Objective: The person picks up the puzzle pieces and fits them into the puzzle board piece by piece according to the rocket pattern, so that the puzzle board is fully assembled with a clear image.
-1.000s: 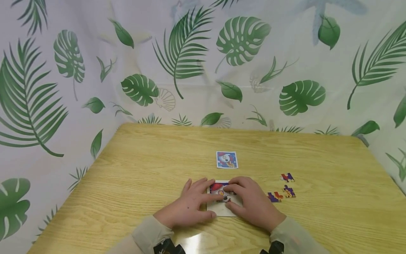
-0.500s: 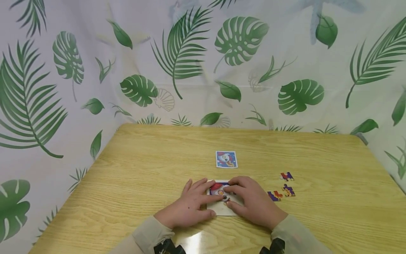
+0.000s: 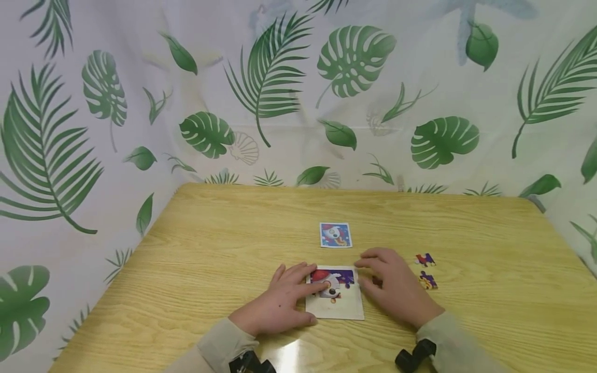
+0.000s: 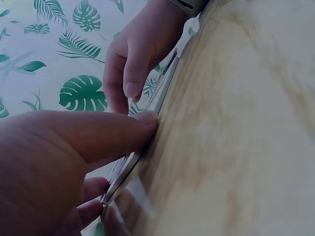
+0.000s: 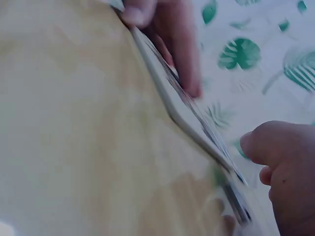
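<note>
A white-bordered jigsaw board lies on the table, its upper part filled with picture pieces of a white dog in a red hat and its lower part bare. My left hand rests along the board's left side, index finger stretched onto the picture and thumb at the near left corner. Just off the right edge hovers my right hand, fingers loosely bent, with no piece plainly visible in them. Two groups of loose jigsaw pieces, an upper one and a lower one, lie to its right. The hand's underside is hidden.
A small reference picture card of the same dog lies beyond the board. The wooden table reaches back to a leaf-patterned cloth that hangs behind and at the sides.
My right hand has left the board's picture and moved to the right, covering where loose pieces lay beside it. The purple pieces at the board's upper right now show. My left hand stays put.
</note>
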Tool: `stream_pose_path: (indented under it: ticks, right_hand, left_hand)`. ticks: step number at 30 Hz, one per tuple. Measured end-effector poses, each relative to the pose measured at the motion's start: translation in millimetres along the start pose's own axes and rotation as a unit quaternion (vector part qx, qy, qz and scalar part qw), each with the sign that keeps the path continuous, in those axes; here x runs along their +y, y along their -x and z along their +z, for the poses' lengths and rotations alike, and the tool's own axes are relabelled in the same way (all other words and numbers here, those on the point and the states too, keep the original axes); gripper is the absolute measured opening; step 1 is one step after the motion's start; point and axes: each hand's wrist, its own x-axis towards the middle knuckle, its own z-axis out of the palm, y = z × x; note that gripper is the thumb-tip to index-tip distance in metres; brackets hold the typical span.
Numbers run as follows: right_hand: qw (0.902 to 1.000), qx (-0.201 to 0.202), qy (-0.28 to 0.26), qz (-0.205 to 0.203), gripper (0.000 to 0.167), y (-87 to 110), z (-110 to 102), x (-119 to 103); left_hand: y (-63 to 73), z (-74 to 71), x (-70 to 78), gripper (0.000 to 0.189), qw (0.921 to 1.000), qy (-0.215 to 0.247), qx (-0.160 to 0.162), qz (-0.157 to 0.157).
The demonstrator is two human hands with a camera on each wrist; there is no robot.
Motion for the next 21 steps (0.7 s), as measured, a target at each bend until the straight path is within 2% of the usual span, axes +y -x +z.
stream_pose_path:
  ticks: [5, 10, 16, 21]
  right_hand:
    - [0.9976, 0.028, -0.014, 0.061, 0.030, 8.4, -23, 39]
    - [0.9943, 0.047, -0.023, 0.092, 0.032, 20.8, -44, 71]
    - [0.9925, 0.018, -0.010, 0.120, 0.039, 33.6, -62, 99]
    - [0.9939, -0.018, -0.008, 0.108, 0.045, 37.8, -71, 106]
  left_hand:
    - [-0.1, -0.5, -0.5, 0.071, 1.0000, 0.002, 0.001, 0.004]
    - [1.3, -1.2, -2.0, 0.071, 0.9999, 0.007, -0.001, 0.009]
    - [2.4, -1.5, -5.1, 0.072, 0.9998, 0.009, 0.001, 0.017]
    - [2.0, -2.5, -7.0, 0.072, 0.9998, -0.009, 0.001, 0.018]
